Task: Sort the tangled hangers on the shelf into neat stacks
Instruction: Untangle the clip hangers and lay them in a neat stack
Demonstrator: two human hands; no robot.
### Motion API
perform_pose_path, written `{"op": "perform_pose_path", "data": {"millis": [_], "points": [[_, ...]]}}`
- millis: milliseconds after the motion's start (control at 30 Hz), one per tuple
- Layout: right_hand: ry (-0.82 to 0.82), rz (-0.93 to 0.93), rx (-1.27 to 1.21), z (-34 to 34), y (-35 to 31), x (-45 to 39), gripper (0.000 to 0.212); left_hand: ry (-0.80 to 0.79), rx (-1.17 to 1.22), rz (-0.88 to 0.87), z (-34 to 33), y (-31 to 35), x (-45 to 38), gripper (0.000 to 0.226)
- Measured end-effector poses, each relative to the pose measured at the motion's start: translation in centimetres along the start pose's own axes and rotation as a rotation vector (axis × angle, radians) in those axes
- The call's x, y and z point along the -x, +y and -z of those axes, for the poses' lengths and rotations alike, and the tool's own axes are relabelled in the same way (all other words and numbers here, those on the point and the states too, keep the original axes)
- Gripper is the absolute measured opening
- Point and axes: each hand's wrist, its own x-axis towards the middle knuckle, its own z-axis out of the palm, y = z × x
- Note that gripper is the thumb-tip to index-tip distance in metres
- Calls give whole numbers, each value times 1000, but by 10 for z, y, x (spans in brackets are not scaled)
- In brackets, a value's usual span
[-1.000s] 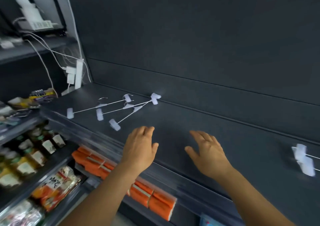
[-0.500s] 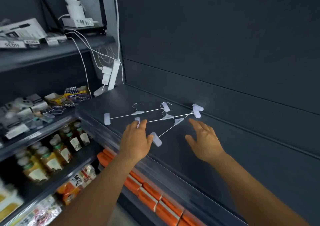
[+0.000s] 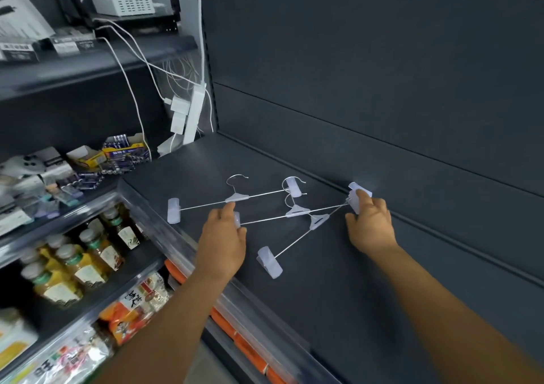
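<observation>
Head view: three wire clip hangers (image 3: 294,211) lying tangled on dark grey shelf (image 3: 338,280), close to back panel (image 3: 382,89), rods crossing near their white centre pieces, hooks pointing toward the rear. Translucent white clips at each rod end.

Left hand (image 3: 222,244) resting over left end of middle hanger, fingers curled around its clip (image 3: 237,219), thumb pressed against it.

Right hand (image 3: 371,226) at far right end of tangle, fingertips pinching clustered clips (image 3: 357,194) where two rods meet beside the back panel. Both hands closed on clips, palms down.

Rear hanger untouched, its left clip (image 3: 173,210) near shelf's front lip. Front hanger's loose clip (image 3: 269,261) lying between the two forearms.

Left of shelf: bottles (image 3: 76,263), battery packs (image 3: 125,149), white power strip (image 3: 194,116) with cables.
</observation>
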Motion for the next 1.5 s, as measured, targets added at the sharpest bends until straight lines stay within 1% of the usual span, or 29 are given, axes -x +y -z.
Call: {"op": "perform_pose_path", "data": {"millis": [67, 167, 300, 400, 567, 667, 800, 900, 1000, 1100, 1300, 1400, 1500], "points": [[30, -33, -67, 0, 3, -4, 54, 13, 33, 9, -1, -3, -1, 53], [94, -48, -145, 2, 6, -5, 45, 41, 110, 3, -2, -7, -2, 48], [210, 24, -203, 5, 12, 5, 31, 117, 258, -27, -1, -4, -1, 33], [263, -38, -216, 11, 20, 13, 27, 108, 354, -28, 1, 2, -1, 23], [383, -109, -232, 26, 36, 44, 29, 46, 433, -100, 4, 13, 5, 16], [469, -155, -208, 38, 50, 73, 24, -1, 488, -136, 2, 25, 16, 18], [524, -289, -206, 58, 77, 120, 20, -68, 538, -203, -6, 49, 36, 17], [571, -352, -212, 78, 99, 161, 19, -144, 544, -268, -17, 70, 59, 11], [655, -406, -197, 100, 122, 201, 26, -235, 541, -325, -31, 93, 89, 13], [727, -456, -160, 124, 147, 239, 20, -292, 526, -382, -44, 120, 121, 13], [847, -558, -125, 177, 217, 308, 26, -418, 566, -490, -76, 186, 200, 11], [857, -598, -126, 201, 267, 336, 22, -438, 577, -528, -95, 220, 247, 10], [858, -629, -104, 228, 318, 363, 14, -482, 580, -521, -117, 255, 293, 10]]}}
